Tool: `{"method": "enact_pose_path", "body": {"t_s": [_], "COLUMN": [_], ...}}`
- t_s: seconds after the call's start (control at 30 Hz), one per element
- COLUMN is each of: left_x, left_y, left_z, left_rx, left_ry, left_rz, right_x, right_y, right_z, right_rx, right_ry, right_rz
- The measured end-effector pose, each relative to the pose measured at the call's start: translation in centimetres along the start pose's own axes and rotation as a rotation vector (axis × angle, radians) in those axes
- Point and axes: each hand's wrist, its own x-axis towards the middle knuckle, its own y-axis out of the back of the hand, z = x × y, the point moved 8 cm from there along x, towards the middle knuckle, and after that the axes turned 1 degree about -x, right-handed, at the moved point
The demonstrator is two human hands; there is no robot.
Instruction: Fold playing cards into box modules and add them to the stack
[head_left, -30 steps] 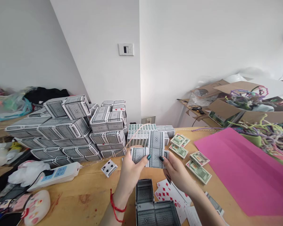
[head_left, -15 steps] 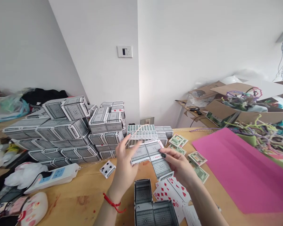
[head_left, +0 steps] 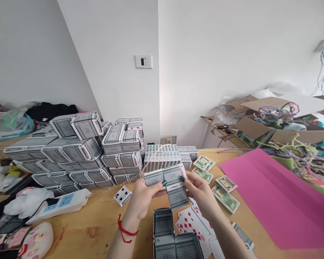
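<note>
At a wooden worktable (head_left: 91,230), a person holds a joined piece of patterned playing cards (head_left: 172,177) between two bare hands; the piece is raised over the tabletop, two card panels lying side by side along its far edge and a third hanging below the right-hand one. The left hand (head_left: 140,198), a red cord bracelet (head_left: 125,233) at its wrist, has its fingers drawn in to a pinch on the piece, dark-nailed thumb on top and fingertips underneath; the right hand (head_left: 201,192) is likewise closed on the right side, its thumb pressed near the red print and its other fingers partly hidden beneath. Just below the piece sits an open L-shaped box (head_left: 166,248) faced with the same card pattern; loose red-suited cards (head_left: 190,221) fan out beside it, partly behind the right forearm. A spade card (head_left: 122,196) lies near the left hand; stacked card-covered blocks (head_left: 83,153) rise at left, next to a white power strip (head_left: 67,201); a row of green-patterned decks (head_left: 162,155) stands beyond the hands. To the right lie green-printed packs (head_left: 226,199), a large pink sheet (head_left: 270,205) and a heap of coloured yarn (head_left: 299,151).
</note>
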Motion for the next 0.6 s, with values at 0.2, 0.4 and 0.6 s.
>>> {"method": "enact_pose_path", "body": {"t_s": [0.2, 0.4, 0.6], "left_x": [-0.2, -0.2, 0.0], "left_y": [-0.1, 1.3, 1.4], "left_z": [0.7, 1.1, 1.0], "left_rx": [0.052, 0.188, 0.334], "left_ry": [0.026, 0.027, -0.084], "left_rz": [-0.13, -0.053, 0.084], "right_x": [0.0, -0.8, -1.6], "right_y": [0.5, -0.4, -0.6], "right_z": [-0.9, -1.9, -2.9], "right_rx": [-0.204, -0.472, -0.733], "right_ry": [0.076, 0.222, 0.386], "right_rz": [0.058, 0.047, 0.175]}}
